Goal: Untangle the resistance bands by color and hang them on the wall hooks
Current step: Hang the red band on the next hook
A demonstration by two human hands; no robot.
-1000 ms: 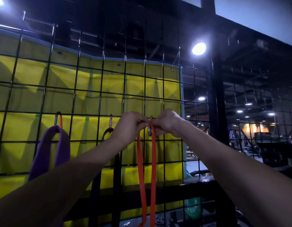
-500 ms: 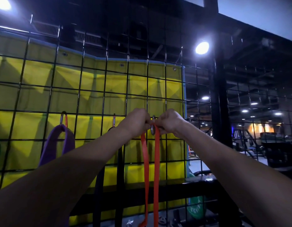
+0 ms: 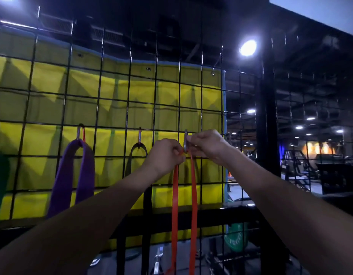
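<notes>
A black wire grid (image 3: 130, 100) fills the view, with a yellow padded mat (image 3: 167, 96) behind it, and everything is placed here against that grid. At its far left edge a dark green band (image 3: 0, 181) hangs down, only partly in view. To the right of it a purple band (image 3: 72, 175) loops over a metal clip hook (image 3: 79, 132) fixed to a horizontal grid wire. Further right a black band (image 3: 139, 150) hangs from a second clip hook (image 3: 139, 135) on the same wire, its lower part passing behind the person's left forearm. Next, the left hand (image 3: 164, 155) is curled, pinching the top of the orange band (image 3: 193, 205) just beside a third clip hook (image 3: 186, 141). The orange band's two strands drop straight down in front of the grid's lower part. The right hand (image 3: 208, 144) is curled around that third hook, its fingers gripping the metal ring; whether the band's top is already through the hook cannot be told. Right of the grid stands a black post (image 3: 267, 135), with a bright ceiling lamp (image 3: 248, 47) just left of it.
</notes>
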